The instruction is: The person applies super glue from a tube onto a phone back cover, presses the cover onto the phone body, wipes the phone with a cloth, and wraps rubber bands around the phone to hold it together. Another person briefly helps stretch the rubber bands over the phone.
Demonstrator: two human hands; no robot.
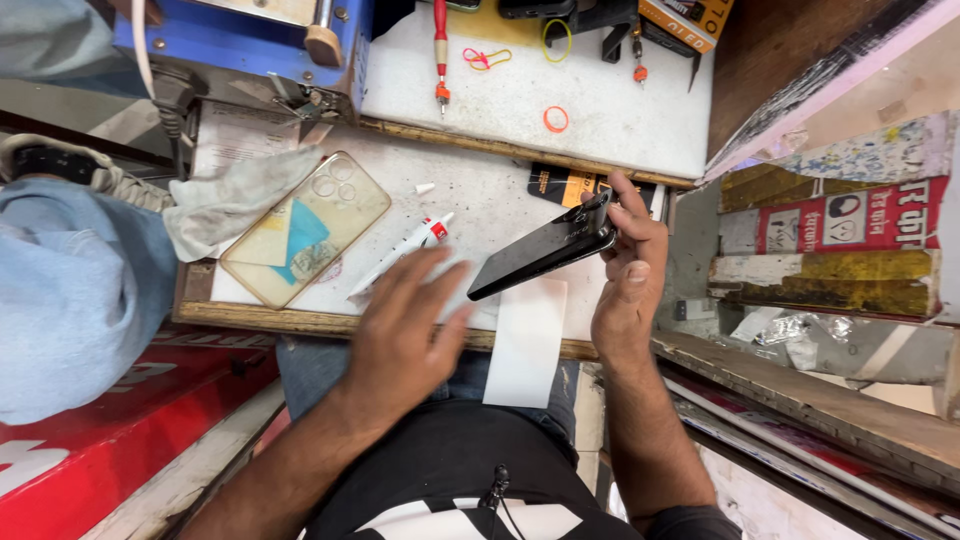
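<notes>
My right hand [630,270] grips a black smartphone [540,250] by its right end and holds it tilted above the white work board [480,195]. My left hand [405,325] hovers with fingers spread over the board's front edge, just left of the phone and over the lower end of a white glue tube with a red band [410,245]. Its small white cap [425,187] lies loose further back. A white paper strip [525,345] hangs over the front edge below the phone. A clear yellowish phone case [305,228] lies at the left.
A grey cloth [235,195] lies left of the case. Behind, a second white board [600,110] carries a red-handled screwdriver [440,45], rubber bands and small tools. A blue machine [250,40] stands back left. An orange-black packet [560,185] lies under the phone. Another person's jeans-clad leg [70,300] is at far left.
</notes>
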